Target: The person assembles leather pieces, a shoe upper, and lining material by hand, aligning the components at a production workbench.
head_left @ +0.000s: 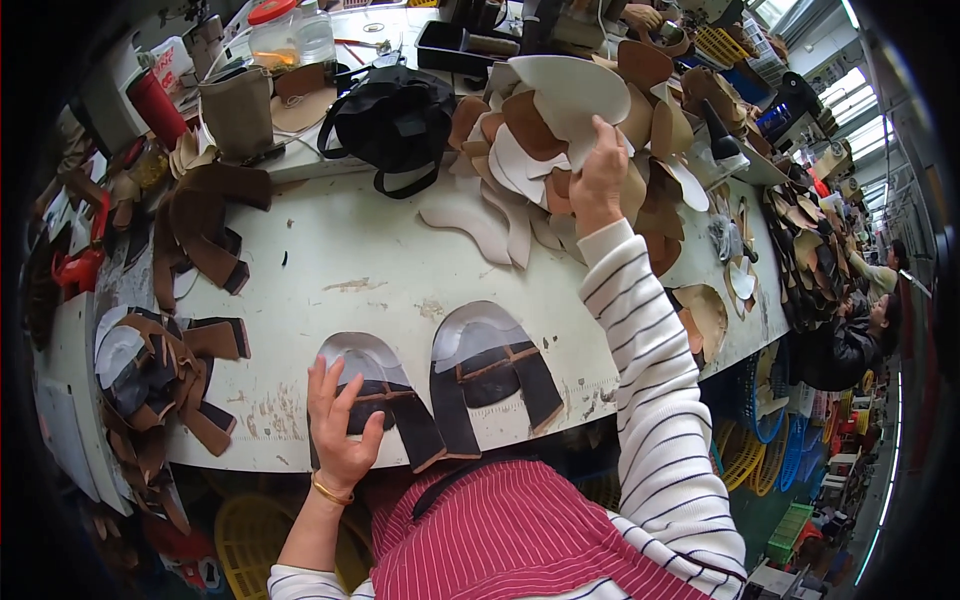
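At the far side of the table, my right hand point(600, 178) is closed on a large white rounded shoe piece point(572, 92), raised over a heap of brown, tan and white cut pieces point(530, 130). Near the front edge, my left hand point(342, 425) has its fingers spread over a dark horseshoe-shaped shoe upper point(405, 415), touching or just above it. A second upper point(490, 360) of the same shape lies beside it on the right. Both uppers show their inner side, with a pale grey curved layer at the rounded end. My left palm side is partly hidden.
Stacked brown uppers point(215, 225) and a pile of brown and black ones point(160, 370) lie at the left. A black bag point(392, 120) stands at the back beside a beige container point(237, 112). Two pale curved strips point(468, 232) lie mid-table. People sit at right, beyond blue and yellow baskets point(745, 455).
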The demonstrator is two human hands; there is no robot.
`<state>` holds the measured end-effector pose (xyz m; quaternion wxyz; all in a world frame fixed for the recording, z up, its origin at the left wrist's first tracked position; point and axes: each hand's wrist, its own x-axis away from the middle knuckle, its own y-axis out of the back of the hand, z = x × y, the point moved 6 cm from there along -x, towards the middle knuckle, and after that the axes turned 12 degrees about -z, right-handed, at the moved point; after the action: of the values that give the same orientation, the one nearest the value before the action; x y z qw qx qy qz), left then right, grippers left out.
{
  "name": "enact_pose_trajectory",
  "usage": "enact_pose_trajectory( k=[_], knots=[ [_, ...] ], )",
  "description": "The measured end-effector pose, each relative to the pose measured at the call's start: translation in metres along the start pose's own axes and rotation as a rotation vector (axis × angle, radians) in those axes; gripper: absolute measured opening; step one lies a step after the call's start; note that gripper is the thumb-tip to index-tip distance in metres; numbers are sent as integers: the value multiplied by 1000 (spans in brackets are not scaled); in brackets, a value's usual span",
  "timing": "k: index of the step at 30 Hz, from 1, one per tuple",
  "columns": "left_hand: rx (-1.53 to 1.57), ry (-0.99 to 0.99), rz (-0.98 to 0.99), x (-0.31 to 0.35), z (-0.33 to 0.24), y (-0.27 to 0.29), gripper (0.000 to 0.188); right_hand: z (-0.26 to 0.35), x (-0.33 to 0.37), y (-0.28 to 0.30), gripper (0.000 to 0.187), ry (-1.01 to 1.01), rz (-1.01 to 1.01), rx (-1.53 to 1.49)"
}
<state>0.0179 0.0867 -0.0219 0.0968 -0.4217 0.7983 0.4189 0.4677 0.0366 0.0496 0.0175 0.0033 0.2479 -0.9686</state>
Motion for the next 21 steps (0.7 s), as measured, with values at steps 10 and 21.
enact_pose_trajectory(
  k=[10, 21],
  knots=[
    [1053, 601, 6, -30, -43, -85, 56, 26, 254, 63, 49, -214, 1233, 459],
    [867, 604, 439, -32, -56, -60, 28, 13, 215, 118, 42, -686, 994, 537]
  ],
)
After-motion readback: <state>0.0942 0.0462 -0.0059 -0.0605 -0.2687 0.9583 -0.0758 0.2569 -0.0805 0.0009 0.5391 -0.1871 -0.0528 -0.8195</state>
